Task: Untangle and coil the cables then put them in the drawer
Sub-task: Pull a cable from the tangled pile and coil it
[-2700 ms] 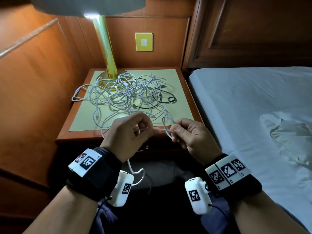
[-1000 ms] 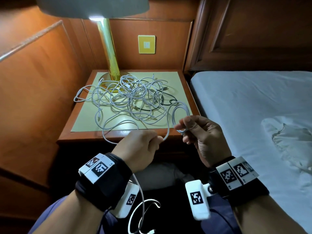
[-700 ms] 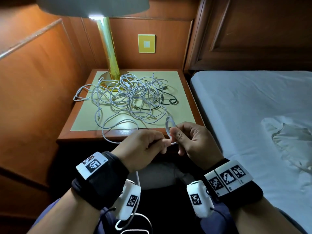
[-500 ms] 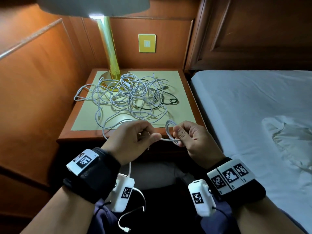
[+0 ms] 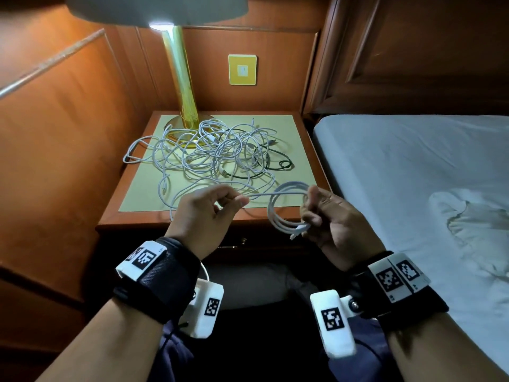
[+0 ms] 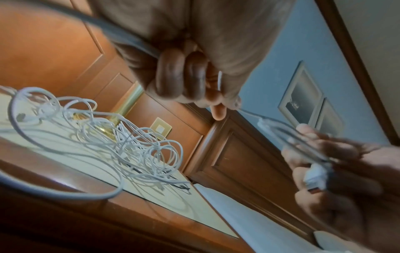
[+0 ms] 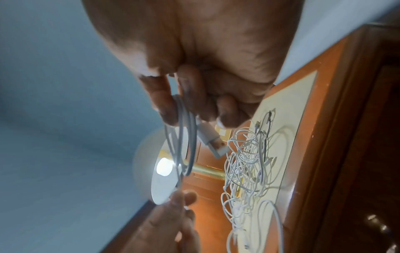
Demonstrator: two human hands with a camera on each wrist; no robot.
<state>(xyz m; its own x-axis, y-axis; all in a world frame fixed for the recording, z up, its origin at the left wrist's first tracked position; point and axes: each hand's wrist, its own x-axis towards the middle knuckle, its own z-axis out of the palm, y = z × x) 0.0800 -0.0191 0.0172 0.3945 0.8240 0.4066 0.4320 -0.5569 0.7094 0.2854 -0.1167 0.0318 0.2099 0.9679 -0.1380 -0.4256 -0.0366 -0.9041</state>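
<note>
A tangle of white cables (image 5: 217,153) with a black cable (image 5: 271,168) among them lies on the nightstand (image 5: 303,133). My right hand (image 5: 327,216) grips a small coil of white cable (image 5: 281,213) in front of the nightstand's front edge, its USB plug (image 7: 213,142) sticking out below the fingers. My left hand (image 5: 209,210) pinches the same cable's free strand (image 5: 259,194) between thumb and forefinger, a short way left of the coil. The strand runs on through the left fist and down past the wrist. The drawer front (image 5: 248,244) below the top is closed and dark.
A brass lamp (image 5: 181,84) stands at the back left of the nightstand, its base under the tangle. Wood panelling rises close on the left. A bed with a white sheet (image 5: 413,175) lies to the right, a headboard behind it.
The hands have drawn apart a little. The coil in my right hand has gained loops and grown wider. The loose end that hung below my left wrist has been drawn up.
</note>
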